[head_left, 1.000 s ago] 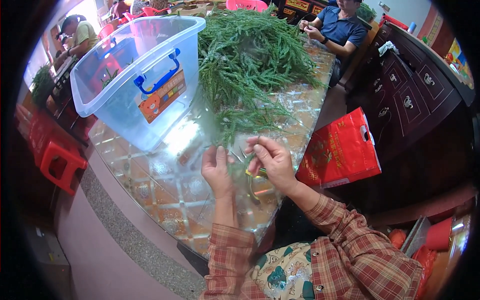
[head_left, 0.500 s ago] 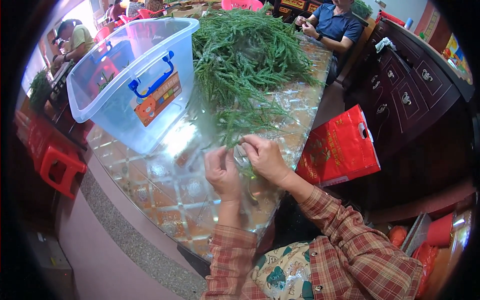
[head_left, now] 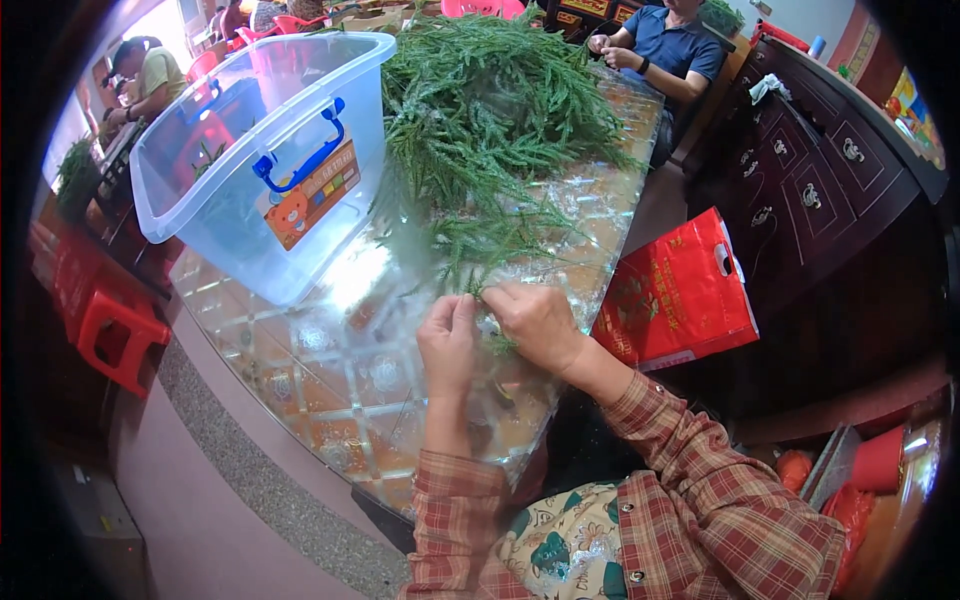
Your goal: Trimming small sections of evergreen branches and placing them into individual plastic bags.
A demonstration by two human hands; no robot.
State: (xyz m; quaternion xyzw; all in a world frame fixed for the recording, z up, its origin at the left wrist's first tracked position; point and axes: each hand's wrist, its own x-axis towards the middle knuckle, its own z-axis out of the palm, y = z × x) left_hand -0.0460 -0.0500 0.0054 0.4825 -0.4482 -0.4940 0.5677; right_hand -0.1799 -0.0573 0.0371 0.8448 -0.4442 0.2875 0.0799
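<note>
Left hand and right hand pinch a green sprig (mostly hidden behind the fingers).

A clear plastic storage bin with blue handles sits tilted on the table up and to the left of the person's hands, an orange-and-yellow rectangular label with a cartoon bear stuck on its near wall. To the right of the hands, beside the table edge, a red carrier bag with gold print and a cut-out handle stands.
</note>
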